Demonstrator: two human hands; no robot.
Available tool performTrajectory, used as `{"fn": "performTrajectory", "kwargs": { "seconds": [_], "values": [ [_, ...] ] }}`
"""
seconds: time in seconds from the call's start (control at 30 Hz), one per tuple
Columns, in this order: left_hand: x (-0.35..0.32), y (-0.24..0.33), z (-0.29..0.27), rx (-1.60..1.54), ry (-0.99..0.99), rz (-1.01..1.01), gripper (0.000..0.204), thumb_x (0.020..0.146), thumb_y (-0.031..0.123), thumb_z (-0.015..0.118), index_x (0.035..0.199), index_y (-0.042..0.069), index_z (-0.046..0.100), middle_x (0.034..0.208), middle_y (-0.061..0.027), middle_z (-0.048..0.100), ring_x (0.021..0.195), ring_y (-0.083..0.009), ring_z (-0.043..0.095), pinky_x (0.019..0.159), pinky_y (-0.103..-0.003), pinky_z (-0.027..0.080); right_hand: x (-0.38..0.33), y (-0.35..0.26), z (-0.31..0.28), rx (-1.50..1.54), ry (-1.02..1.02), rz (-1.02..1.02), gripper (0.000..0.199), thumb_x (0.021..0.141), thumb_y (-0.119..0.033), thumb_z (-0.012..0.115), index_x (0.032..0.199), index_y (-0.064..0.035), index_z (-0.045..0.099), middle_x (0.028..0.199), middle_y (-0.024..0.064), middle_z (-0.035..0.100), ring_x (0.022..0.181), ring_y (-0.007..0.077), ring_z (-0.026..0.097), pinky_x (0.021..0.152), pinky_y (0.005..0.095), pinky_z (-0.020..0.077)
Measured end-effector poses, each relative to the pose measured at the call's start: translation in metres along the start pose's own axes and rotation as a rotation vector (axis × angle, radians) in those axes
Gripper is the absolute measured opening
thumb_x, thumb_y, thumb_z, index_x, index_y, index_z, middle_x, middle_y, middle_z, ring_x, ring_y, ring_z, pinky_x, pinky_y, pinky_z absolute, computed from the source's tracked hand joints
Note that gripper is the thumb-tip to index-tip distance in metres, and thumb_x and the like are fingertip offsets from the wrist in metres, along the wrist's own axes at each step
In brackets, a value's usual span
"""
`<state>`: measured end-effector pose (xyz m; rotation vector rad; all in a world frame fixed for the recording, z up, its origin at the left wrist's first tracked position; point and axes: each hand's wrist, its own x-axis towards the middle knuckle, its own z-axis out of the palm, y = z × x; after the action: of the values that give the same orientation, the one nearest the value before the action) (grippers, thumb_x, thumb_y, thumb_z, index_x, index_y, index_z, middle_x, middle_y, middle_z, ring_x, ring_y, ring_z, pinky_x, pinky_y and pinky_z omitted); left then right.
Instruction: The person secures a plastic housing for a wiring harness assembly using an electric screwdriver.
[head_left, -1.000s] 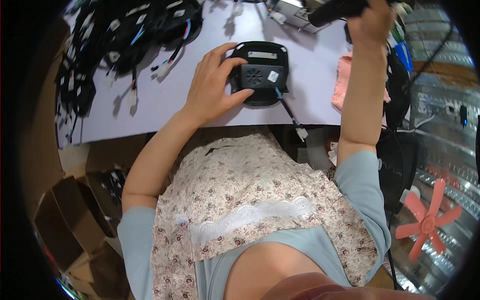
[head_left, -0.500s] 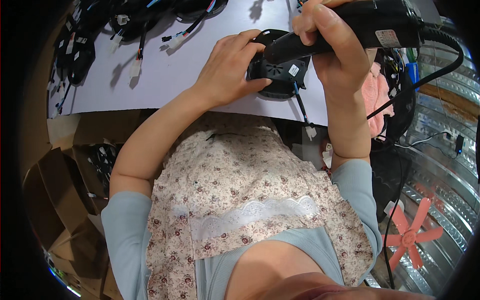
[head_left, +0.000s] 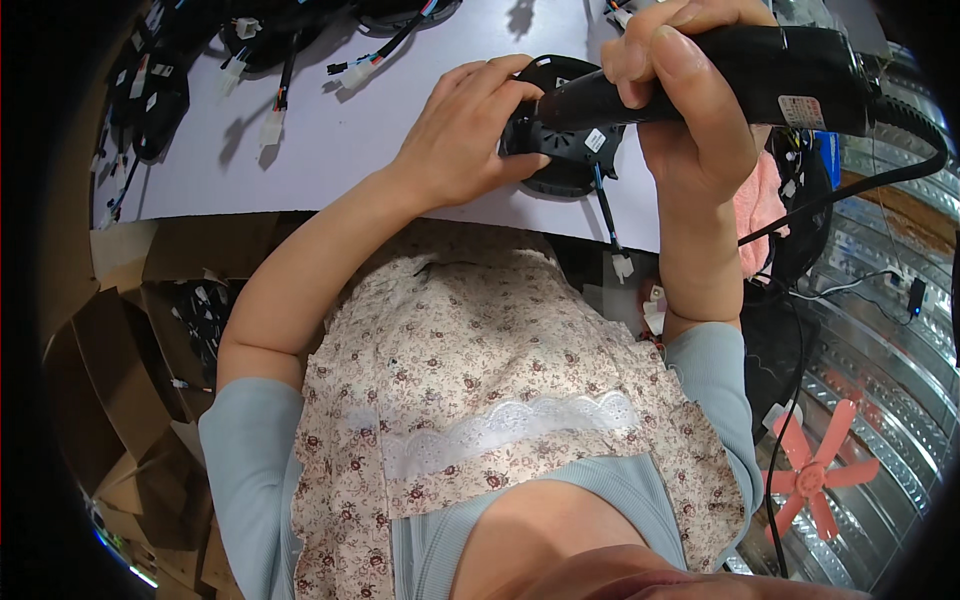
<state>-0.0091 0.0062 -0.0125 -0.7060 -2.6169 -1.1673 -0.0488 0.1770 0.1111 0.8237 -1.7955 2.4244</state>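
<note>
A black round plastic unit (head_left: 572,147) lies on the light table, with vent slots, a white label and a short cable ending in a white connector (head_left: 622,266) over the table's front edge. My left hand (head_left: 470,130) grips the unit's left side, thumb at the near edge and fingers at the far edge. My right hand (head_left: 690,90) is wrapped round a black corded electric screwdriver (head_left: 775,78), held nearly level above the unit. Its front end points left, close to my left fingers; the tip and whatever it touches are hidden.
Several similar black units with cables (head_left: 165,105) lie at the table's far left. A pink cloth (head_left: 762,215) hangs at the right edge beside the screwdriver's cord (head_left: 870,185). Cardboard boxes (head_left: 110,370) stand lower left; a pink fan (head_left: 815,478) is at lower right.
My right hand and the screwdriver have shifted slightly right and toward me. My left hand still holds the unit in nearly the same place.
</note>
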Motion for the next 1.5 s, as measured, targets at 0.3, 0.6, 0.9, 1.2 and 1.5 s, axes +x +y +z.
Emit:
{"fn": "performTrajectory", "kwargs": {
  "seconds": [0.3, 0.6, 0.9, 1.2, 1.5],
  "values": [
    [0.000, 0.000, 0.000, -0.020, 0.007, -0.007, 0.060, 0.075, 0.031, 0.087, 0.126, 0.009, 0.062, 0.146, -0.0126, 0.051, 0.135, -0.0369, 0.047, 0.116, -0.047, 0.033, 0.000, -0.007, 0.005, 0.057, 0.032, 0.031, 0.024, 0.091, -0.004, 0.065, 0.105, -0.0053, 0.046, 0.079, 0.0124, 0.059, 0.061, 0.0161, 0.054, 0.059, 0.0291, 0.0466],
    [-0.001, 0.000, 0.000, 0.003, 0.007, -0.006, 0.061, 0.076, 0.032, 0.086, 0.126, 0.008, 0.062, 0.146, -0.0122, 0.051, 0.136, -0.0361, 0.047, 0.117, -0.047, 0.033, 0.002, 0.004, 0.000, -0.014, 0.050, 0.032, 0.022, 0.092, -0.005, 0.064, 0.105, -0.0044, 0.046, 0.079, 0.0115, 0.059, 0.061, 0.0157, 0.055, 0.058, 0.0283, 0.0463],
    [-0.002, -0.002, -0.001, 0.007, 0.002, -0.003, 0.060, 0.075, 0.030, 0.086, 0.124, 0.006, 0.062, 0.145, -0.0126, 0.051, 0.135, -0.0339, 0.049, 0.118, -0.047, 0.033, 0.000, 0.010, 0.007, 0.023, -0.016, 0.025, 0.025, 0.090, -0.004, 0.070, 0.102, -0.0040, 0.048, 0.077, 0.0116, 0.060, 0.059, 0.0148, 0.055, 0.058, 0.0287, 0.0481],
    [0.001, -0.006, 0.001, -0.022, -0.002, 0.047, 0.058, 0.074, 0.028, 0.088, 0.120, 0.006, 0.063, 0.144, -0.0149, 0.052, 0.133, -0.0348, 0.050, 0.117, -0.048, 0.034, -0.005, 0.022, -0.002, -0.260, -0.078, -0.055, 0.022, 0.089, -0.004, 0.073, 0.099, -0.0052, 0.054, 0.081, 0.0087, 0.063, 0.067, 0.0142, 0.060, 0.064, 0.0272, 0.0502],
    [-0.029, -0.001, -0.019, -0.014, 0.159, 0.049, 0.061, 0.074, 0.032, 0.086, 0.125, 0.011, 0.060, 0.142, -0.0144, 0.053, 0.131, -0.0348, 0.052, 0.109, -0.048, 0.040, -0.023, -0.015, -0.058, -0.224, 0.125, -0.243, 0.006, 0.083, -0.006, 0.062, 0.089, -0.0031, 0.061, 0.088, 0.0082, 0.051, 0.081, 0.0174, 0.050, 0.083, 0.0372, 0.0446]
  ]
}}
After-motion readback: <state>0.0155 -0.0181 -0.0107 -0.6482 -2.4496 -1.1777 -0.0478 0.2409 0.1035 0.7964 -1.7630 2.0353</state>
